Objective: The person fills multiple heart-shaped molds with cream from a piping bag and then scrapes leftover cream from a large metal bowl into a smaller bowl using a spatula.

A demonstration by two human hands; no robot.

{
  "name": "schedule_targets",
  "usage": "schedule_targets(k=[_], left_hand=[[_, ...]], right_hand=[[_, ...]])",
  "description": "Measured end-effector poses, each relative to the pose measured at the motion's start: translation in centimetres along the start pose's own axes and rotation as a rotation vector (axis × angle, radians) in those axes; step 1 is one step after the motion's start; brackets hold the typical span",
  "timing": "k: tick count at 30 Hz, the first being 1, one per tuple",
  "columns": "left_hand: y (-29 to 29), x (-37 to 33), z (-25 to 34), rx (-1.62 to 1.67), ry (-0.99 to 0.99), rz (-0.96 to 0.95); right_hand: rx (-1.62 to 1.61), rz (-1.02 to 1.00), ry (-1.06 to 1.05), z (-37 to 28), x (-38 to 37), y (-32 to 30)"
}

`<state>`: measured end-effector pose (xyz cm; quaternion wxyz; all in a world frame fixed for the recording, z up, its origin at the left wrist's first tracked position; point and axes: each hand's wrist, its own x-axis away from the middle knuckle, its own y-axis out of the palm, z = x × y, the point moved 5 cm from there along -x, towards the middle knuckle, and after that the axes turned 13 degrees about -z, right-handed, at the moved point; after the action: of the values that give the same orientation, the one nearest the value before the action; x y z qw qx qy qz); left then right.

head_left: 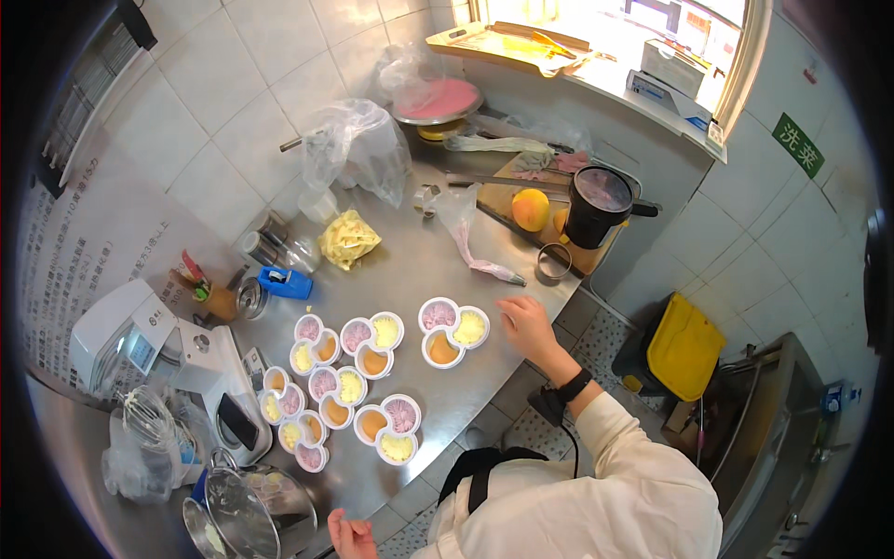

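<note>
At the lower edge the left hand (351, 538) rests at the near rim of the steel table (424, 256), fingers curled loosely, gripping nothing; whether it touches the rim I cannot tell. Just beside it stands a metal mixing bowl (244, 512), with a wire whisk (144, 410) and a white stand mixer (200, 373) further left. Ahead of the hand lie several white three-cup trays (349, 373), each cup filled with pink, yellow or orange cream. The right hand (526, 321), a dark band on its wrist, lies flat on the table with fingers spread and relaxed, holding nothing, just beside the farthest three-cup tray (453, 331), which sits apart from the others. Beyond that lie a used piping bag (480, 256), a metal ring (553, 263) and a blue tape dispenser (284, 281). Further back are an orange fruit (530, 209) on a wooden board, a black pot (601, 200) and crumpled plastic bags (358, 144) against the tiled wall.
</note>
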<state>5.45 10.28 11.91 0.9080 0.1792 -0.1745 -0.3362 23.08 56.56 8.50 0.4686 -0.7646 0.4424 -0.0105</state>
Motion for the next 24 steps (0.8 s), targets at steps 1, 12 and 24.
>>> schedule_targets(k=[1,12,24], left_hand=[[0.6,-0.9,-0.1,0.003,-0.001,-0.002],[13.4,-15.2,0.3,0.147,0.078,-0.343],[22.6,-14.8,-5.6,0.283,0.134,0.140]], right_hand=[[-0.015,0.006,-0.019,-0.7,-0.2,-0.7],[0.203,-0.413,0.125,2.2,-16.1,-20.8],[0.566,-1.036,0.107,25.4,-41.2,0.3]])
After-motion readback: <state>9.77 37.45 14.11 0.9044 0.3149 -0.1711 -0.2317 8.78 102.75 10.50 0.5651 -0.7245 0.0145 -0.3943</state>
